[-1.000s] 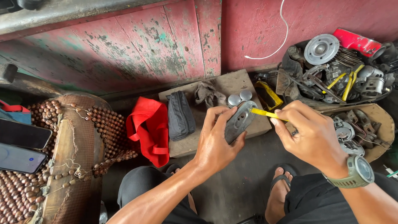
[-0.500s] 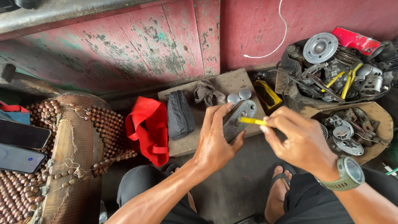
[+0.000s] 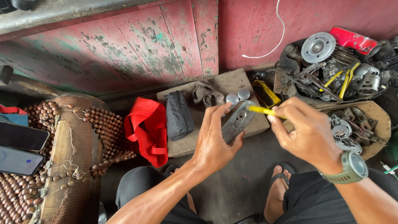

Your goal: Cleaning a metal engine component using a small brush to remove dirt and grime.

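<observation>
— How were the hands set when we looked down?

— We saw the left hand (image 3: 215, 139) raised from a bent wrist, palm away from us, its fingers and thumb closed around a flat grey metal part (image 3: 236, 120) held tilted just above the wooden board (image 3: 195, 143). The right hand (image 3: 309, 135) came in from the right, knuckles up, fingers pinched shut on a yellow-handled tool (image 3: 262, 110) whose tip met the part's upper end.

— And around them?

— We noted a dark pouch (image 3: 178, 116) and a red bag (image 3: 147, 130) lying left of the part (the bag draped over the board's edge), two round metal caps (image 3: 238, 96) just behind it, and a tray of engine parts (image 3: 331, 66) to the right. A green wristwatch (image 3: 352, 168) sat on the right wrist.
</observation>
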